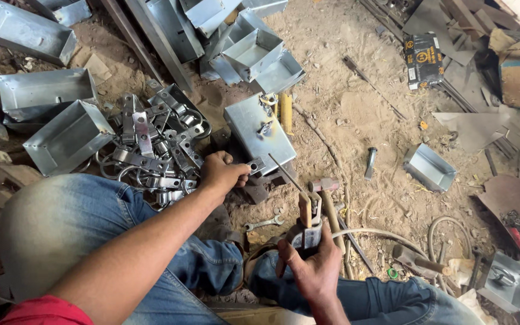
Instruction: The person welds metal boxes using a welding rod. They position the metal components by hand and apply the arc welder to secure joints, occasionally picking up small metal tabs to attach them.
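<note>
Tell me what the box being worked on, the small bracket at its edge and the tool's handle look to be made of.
Box: thin sheet steel, probably galvanised; dull grey sheen, folded edges.
Small bracket, pinched by the left hand: bright plated metal with a hole.
Electrode holder in the right hand: dark worn handle, likely rubber or plastic, with metal jaws holding a thin rod.

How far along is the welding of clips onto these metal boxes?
Done: the box in front already carries two welded clips on its top face. In hand: the left hand presses a small clip to the box's near edge, while the right hand aims the electrode holder at it. Left: a pile of loose clips and several bare boxes.
</note>
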